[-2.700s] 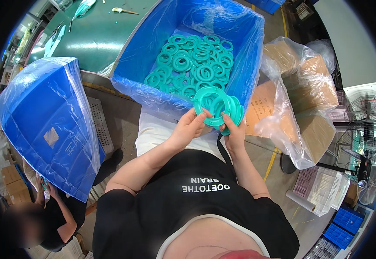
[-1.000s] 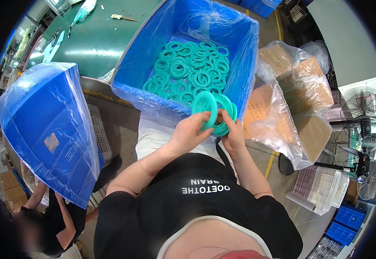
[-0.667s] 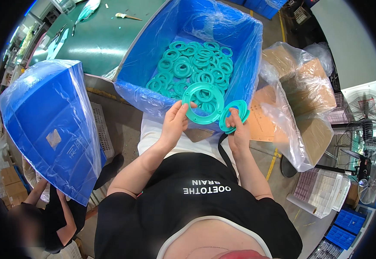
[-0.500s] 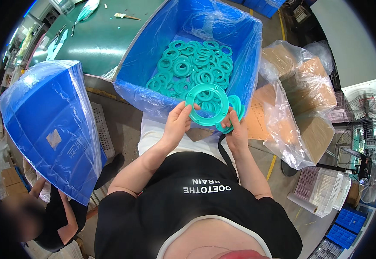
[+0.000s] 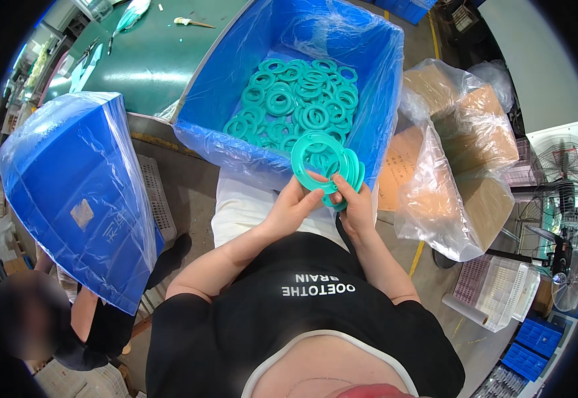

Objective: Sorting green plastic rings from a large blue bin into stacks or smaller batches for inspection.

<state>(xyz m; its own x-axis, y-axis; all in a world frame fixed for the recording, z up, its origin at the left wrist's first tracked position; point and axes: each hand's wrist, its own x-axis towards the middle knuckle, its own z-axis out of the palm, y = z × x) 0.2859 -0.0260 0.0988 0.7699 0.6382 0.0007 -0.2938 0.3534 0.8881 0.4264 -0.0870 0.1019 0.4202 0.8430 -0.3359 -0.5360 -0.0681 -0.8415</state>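
Note:
Both my hands are close together over the near edge of a blue, plastic-lined bin (image 5: 226, 56). A flat turquoise plastic ring (image 5: 300, 179) with small holes around its band is pinched at its lower edge by my left hand (image 5: 297, 201). Held upright in my right hand (image 5: 358, 204) is a small bunch of similar rings (image 5: 355, 174), partly behind the first one. The thumb and fingers of the right hand also meet the first ring's edge. Inside the bin lies a heap of turquoise rings (image 5: 279, 101), loosely piled and overlapping.
On the left a second blue bin (image 5: 70, 179) stands tilted, with a person (image 5: 97, 325) beside it. Behind is a green table (image 5: 150, 60) with a brush (image 5: 195, 23). To the right are cardboard boxes (image 5: 484, 123) under clear plastic, a fan (image 5: 571, 278) and a white crate (image 5: 501, 292).
My left hand has moved right, bringing its ring against the bunch in my right hand. The ring is now turned more edge-on. The person at left has shifted slightly.

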